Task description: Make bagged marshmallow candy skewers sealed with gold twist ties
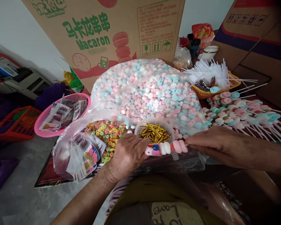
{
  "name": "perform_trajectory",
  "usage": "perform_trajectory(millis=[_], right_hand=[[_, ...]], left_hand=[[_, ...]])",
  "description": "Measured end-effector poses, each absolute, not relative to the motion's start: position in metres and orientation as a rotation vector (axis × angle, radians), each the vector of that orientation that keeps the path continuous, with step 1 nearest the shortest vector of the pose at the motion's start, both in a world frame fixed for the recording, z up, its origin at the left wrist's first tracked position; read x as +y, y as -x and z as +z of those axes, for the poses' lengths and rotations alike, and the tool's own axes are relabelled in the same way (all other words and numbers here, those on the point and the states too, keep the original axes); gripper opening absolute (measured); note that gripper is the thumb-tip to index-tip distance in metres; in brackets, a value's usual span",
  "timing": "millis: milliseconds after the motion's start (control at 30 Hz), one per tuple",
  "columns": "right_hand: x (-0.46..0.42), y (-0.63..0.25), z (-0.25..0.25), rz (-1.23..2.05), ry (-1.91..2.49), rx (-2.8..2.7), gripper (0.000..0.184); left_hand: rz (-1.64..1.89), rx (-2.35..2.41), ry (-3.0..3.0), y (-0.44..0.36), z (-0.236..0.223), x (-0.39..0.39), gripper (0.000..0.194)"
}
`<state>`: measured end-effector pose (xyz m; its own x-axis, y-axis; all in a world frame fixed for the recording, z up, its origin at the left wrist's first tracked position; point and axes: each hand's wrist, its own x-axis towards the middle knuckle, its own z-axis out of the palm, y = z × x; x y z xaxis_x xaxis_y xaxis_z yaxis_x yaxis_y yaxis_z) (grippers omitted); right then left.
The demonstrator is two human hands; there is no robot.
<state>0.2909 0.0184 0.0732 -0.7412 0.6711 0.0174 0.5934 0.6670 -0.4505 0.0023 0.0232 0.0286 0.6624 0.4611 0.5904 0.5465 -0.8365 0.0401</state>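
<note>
Candy skewer (165, 148) held level, both ends obscured

Left hand (128, 151) pinches and covers one end; right hand (208, 143) pinches the other, concealing most of the stick. Right forearm runs into shadow. Directly behind: a bowl (137, 129) of gold ties (155, 133), then a bulging candy bag (145, 87) blocking the carton's (124, 15) base. Dark-red table (45, 177); grey floor (32, 206).
</note>
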Motion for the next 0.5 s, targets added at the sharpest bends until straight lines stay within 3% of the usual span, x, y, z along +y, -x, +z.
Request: perform_trajectory(millis=[200, 500], right_hand=[[0.021, -0.278, 0.071, -0.203, 0.859, -2.792, 0.026], [0.021, -0.273, 0.067, -0.397, 0.770, -2.820, 0.021]], left_hand=[[-0.487, -1.448, 3.252, -0.018, 0.032, 0.027, 0.041], [-0.097, -1.976, 3.769, -0.018, 0.045, 0.033, 0.040]])
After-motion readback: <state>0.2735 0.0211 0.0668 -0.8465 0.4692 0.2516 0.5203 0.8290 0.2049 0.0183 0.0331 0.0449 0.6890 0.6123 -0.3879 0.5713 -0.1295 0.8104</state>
